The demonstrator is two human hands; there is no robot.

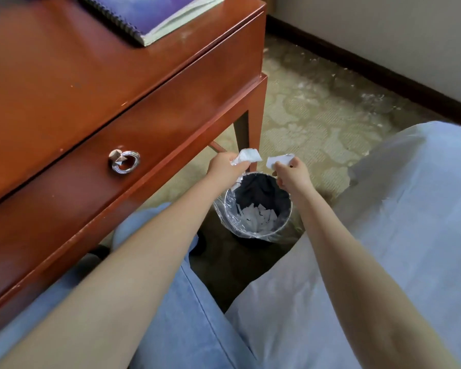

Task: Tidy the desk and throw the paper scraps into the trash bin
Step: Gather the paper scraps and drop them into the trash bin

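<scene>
A small round trash bin [230, 209] with a clear liner stands on the carpet right of the desk, with several white paper scraps [258, 217] lying inside. Both my arms reach out over it. My left hand [224, 167] grips a crumpled white paper scrap [246, 157] above the bin's far rim. A little to the right, my right hand [293, 173] pinches a smaller white paper scrap [278, 160]. The two scraps are apart, with a small gap between them.
The red-brown wooden desk [77, 83] with a ring-handled drawer [124, 161] fills the left side; a purple spiral notebook [149, 14] lies on its top. A bed with pale sheets [410, 209] is on the right. Patterned carpet [312, 115] runs to the dark skirting board.
</scene>
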